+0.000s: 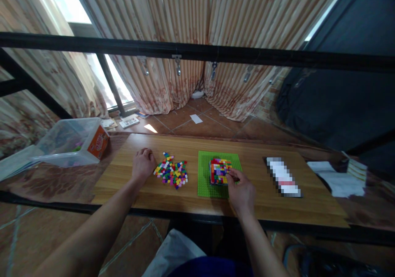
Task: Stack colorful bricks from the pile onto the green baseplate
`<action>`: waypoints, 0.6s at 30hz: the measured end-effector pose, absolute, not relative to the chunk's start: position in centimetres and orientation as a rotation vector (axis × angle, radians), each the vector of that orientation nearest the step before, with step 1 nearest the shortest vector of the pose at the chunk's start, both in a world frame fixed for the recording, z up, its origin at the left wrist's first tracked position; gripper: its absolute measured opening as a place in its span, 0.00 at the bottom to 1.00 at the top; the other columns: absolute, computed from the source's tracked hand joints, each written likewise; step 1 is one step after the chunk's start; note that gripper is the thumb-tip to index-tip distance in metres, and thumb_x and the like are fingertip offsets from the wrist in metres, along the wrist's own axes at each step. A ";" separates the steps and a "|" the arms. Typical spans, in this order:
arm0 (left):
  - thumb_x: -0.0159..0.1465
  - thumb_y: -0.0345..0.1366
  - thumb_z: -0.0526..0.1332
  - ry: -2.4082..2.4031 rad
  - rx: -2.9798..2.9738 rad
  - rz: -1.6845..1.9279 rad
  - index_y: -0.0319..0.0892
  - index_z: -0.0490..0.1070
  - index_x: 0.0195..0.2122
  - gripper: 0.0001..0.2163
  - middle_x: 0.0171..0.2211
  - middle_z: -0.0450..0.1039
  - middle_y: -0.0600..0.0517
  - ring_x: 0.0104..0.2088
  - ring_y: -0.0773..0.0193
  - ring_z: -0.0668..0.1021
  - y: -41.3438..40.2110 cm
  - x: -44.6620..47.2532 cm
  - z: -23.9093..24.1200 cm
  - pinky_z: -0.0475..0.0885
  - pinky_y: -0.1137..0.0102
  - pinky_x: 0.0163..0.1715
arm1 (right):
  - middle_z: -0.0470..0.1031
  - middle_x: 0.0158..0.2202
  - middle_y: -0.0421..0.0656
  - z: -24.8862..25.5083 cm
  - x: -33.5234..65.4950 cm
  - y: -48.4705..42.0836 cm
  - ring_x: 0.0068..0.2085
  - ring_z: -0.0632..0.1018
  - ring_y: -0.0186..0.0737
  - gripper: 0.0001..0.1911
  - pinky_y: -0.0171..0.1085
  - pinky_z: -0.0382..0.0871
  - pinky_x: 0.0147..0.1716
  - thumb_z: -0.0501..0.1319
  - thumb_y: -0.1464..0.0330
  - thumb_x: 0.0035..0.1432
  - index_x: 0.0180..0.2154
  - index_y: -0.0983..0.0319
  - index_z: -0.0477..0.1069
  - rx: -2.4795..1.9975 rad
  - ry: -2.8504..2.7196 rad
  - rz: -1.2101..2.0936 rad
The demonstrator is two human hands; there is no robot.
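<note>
Left hand [143, 162] rests on desk [185, 143], grip loosely curled, contents unclear, just beside loose toy bricks [171, 172]; multicolored brick build [219, 171] sits on green baseplate [204, 186], right hand [242, 191] at its right side, grip narrowed, can't tell if holding anything.

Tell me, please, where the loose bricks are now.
In the head view, the loose bricks lie left of centre, between the left hand and the green baseplate.

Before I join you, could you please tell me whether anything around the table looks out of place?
A white slip of paper lies on the floor beyond the table, perhaps dropped. The flat object right of the green baseplate is pixelated, so its face is unreadable. The loose bricks by the left hand form one patch.
</note>
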State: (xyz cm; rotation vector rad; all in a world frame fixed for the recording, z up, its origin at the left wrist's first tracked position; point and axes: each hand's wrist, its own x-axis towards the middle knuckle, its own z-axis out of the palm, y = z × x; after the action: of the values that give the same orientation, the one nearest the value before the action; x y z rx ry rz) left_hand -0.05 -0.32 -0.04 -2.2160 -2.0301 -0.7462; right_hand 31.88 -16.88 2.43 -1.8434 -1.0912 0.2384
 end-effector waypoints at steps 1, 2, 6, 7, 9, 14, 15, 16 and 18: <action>0.63 0.34 0.50 -2.029 -2.218 -0.750 0.42 0.74 0.41 0.14 0.47 0.75 0.43 0.48 0.51 0.74 -0.3 0.0 0.0 0.66 0.59 0.53 | 0.81 0.39 0.50 2.4 31.8 -16.8 0.39 0.79 0.46 0.19 0.45 0.70 0.41 0.57 0.59 0.57 0.42 0.63 0.78 -1.844 -1.092 0.236; 0.63 0.34 0.50 -2.029 -2.219 -0.752 0.42 0.74 0.41 0.14 0.46 0.75 0.43 0.48 0.52 0.74 -0.4 0.0 0.0 0.67 0.59 0.53 | 0.81 0.39 0.50 2.3 31.8 -16.8 0.39 0.79 0.46 0.19 0.45 0.70 0.42 0.57 0.59 0.57 0.42 0.63 0.78 -1.846 -1.091 0.230; 0.63 0.33 0.49 -2.036 -2.224 -0.756 0.42 0.74 0.40 0.14 0.46 0.75 0.43 0.48 0.52 0.74 -0.5 0.0 0.1 0.67 0.59 0.53 | 0.81 0.39 0.50 2.0 31.8 -16.8 0.40 0.79 0.47 0.19 0.46 0.70 0.43 0.58 0.57 0.57 0.41 0.63 0.78 -1.846 -1.096 0.216; 0.63 0.33 0.49 -2.038 -2.225 -0.759 0.42 0.74 0.40 0.14 0.46 0.75 0.43 0.48 0.52 0.74 -0.5 0.0 0.2 0.67 0.60 0.54 | 0.81 0.40 0.50 2.0 31.9 -16.8 0.41 0.79 0.48 0.19 0.46 0.70 0.44 0.58 0.57 0.57 0.42 0.62 0.78 -1.839 -1.098 0.218; 0.63 0.33 0.49 -2.036 -2.229 -0.765 0.42 0.74 0.40 0.14 0.46 0.75 0.43 0.48 0.52 0.74 -0.5 0.0 0.1 0.66 0.59 0.54 | 0.81 0.40 0.51 1.9 31.9 -16.9 0.41 0.80 0.48 0.19 0.47 0.70 0.44 0.57 0.57 0.58 0.42 0.62 0.78 -1.817 -1.102 0.220; 0.63 0.34 0.49 -2.019 -2.231 -0.765 0.42 0.74 0.39 0.13 0.45 0.75 0.43 0.48 0.52 0.73 -0.3 -0.1 -0.1 0.66 0.59 0.54 | 0.82 0.40 0.52 2.0 31.9 -17.0 0.41 0.80 0.48 0.21 0.46 0.70 0.43 0.56 0.57 0.58 0.43 0.63 0.77 -1.820 -1.082 0.207; 0.63 0.34 0.50 -2.020 -2.231 -0.764 0.42 0.74 0.39 0.13 0.45 0.75 0.43 0.48 0.52 0.73 -0.3 -0.1 -0.1 0.66 0.59 0.54 | 0.82 0.39 0.51 2.0 31.9 -17.0 0.40 0.80 0.48 0.21 0.45 0.70 0.42 0.56 0.57 0.58 0.43 0.63 0.77 -1.825 -1.077 0.210; 0.63 0.34 0.50 -2.020 -2.231 -0.766 0.42 0.74 0.39 0.13 0.45 0.75 0.44 0.48 0.52 0.73 -0.3 -0.1 -0.2 0.66 0.59 0.54 | 0.82 0.39 0.51 2.1 31.9 -17.0 0.40 0.80 0.48 0.21 0.45 0.70 0.41 0.56 0.57 0.58 0.43 0.63 0.77 -1.829 -1.069 0.215; 0.63 0.34 0.50 -2.024 -2.229 -0.766 0.43 0.74 0.39 0.13 0.45 0.75 0.44 0.48 0.52 0.73 -0.3 -0.2 -0.2 0.66 0.59 0.53 | 0.82 0.39 0.52 2.1 31.9 -16.9 0.39 0.80 0.48 0.21 0.45 0.70 0.40 0.56 0.57 0.57 0.43 0.63 0.77 -1.830 -1.052 0.232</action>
State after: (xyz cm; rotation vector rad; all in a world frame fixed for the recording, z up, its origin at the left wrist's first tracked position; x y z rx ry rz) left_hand -0.16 -0.27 -0.23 -2.2289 -2.0240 -0.7664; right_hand 31.94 -16.86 2.08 -1.8303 -1.0520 0.2323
